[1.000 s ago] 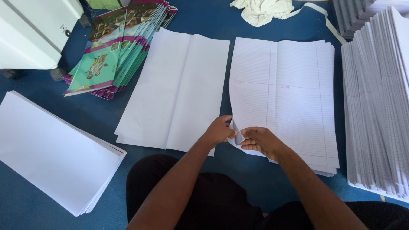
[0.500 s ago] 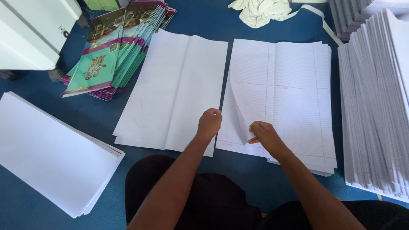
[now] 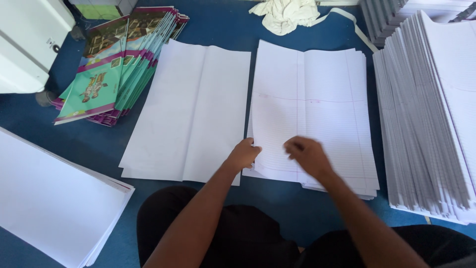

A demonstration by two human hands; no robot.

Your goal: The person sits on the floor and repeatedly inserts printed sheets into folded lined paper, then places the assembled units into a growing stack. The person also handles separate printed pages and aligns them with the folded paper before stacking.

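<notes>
A stack of ruled sheets [image 3: 317, 84] lies flat on the blue floor in front of me. My left hand [image 3: 244, 154] pinches the lower left edge of the top ruled sheet, which is slightly raised there. My right hand [image 3: 305, 155] is blurred over the near middle of the same stack, fingers curled, with nothing visible in it. Left of this stack lies a pile of plain white folded sheets [image 3: 191, 106], just beside my left hand.
A fanned pile of folded ruled sheets [image 3: 431, 119] fills the right side. Colourful printed covers [image 3: 116, 64] lie at the upper left beside a white machine [image 3: 27, 39]. A thick stack of white paper [image 3: 49, 198] sits at the lower left, and a crumpled cloth [image 3: 285, 14] at the top.
The lifted ruled sheet has dropped flat onto its stack. My right hand let go of its edge and moved right over the stack. My left hand slid down to the stack's left edge.
</notes>
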